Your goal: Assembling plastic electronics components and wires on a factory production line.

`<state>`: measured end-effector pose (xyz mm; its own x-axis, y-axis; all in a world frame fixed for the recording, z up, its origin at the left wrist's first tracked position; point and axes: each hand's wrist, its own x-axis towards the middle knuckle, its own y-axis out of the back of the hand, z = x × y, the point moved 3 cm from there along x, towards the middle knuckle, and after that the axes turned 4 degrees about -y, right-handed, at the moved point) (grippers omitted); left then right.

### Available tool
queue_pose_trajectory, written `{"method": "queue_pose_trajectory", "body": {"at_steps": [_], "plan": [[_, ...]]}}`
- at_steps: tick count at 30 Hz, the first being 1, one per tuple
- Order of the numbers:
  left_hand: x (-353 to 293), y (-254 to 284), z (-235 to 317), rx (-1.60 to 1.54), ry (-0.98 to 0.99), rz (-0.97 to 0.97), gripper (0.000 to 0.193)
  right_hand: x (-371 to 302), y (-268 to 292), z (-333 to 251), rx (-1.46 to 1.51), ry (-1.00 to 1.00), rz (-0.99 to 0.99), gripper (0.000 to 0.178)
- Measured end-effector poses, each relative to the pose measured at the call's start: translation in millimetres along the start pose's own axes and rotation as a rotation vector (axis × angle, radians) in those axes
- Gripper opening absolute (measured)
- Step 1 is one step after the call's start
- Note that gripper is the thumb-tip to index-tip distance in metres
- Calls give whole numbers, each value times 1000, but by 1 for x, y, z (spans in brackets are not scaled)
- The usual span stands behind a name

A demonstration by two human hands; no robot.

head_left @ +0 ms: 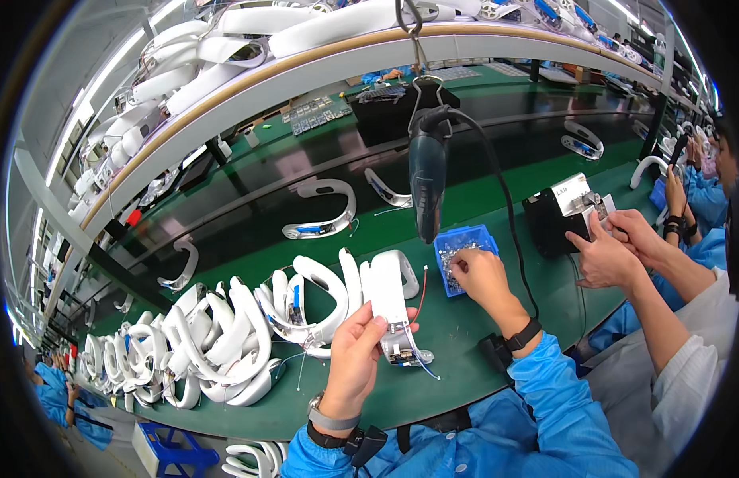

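Note:
My left hand (357,350) grips a white curved plastic housing (388,295) upright above the green bench. Its lower end is open, showing metal parts, with red and blue wires hanging loose. My right hand (482,275) reaches into a blue bin (487,237) of small silvery parts (459,247). Its fingers are pinched together, and what they hold, if anything, is hidden. Between my hands and farther off, a dark electric screwdriver (428,175) hangs from a hook, its tip near the bin's left edge.
Many similar white housings (234,342) crowd the bench at left. A few more housings (326,209) lie on the belt beyond. At right, a co-worker's hands (616,251) work at a black-and-white box (557,215). A black cable (509,199) runs down beside the bin. Overhead, a shelf (346,48) holds white parts.

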<state>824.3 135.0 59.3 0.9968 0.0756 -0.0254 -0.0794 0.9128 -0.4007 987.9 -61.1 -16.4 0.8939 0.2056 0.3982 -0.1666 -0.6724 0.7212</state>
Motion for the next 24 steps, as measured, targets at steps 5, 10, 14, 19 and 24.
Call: {"method": "queue_pose_trajectory", "body": {"at_steps": [5,10,14,19,24], "plan": [[0,3,0,71,-44,-9,48,-27,35,-47,442,69,118,7],[-2,0,-9,-111,-53,-14,47,-64,70,-117,497,471,118,14],[1,-3,-16,-66,-113,56,45,-53,64,-126,431,499,140,15],[2,-2,-21,-5,-65,76,43,-49,68,-130,435,394,2,9],[0,-7,-18,-83,-63,100,42,-51,70,-135,444,312,-68,9]]}}
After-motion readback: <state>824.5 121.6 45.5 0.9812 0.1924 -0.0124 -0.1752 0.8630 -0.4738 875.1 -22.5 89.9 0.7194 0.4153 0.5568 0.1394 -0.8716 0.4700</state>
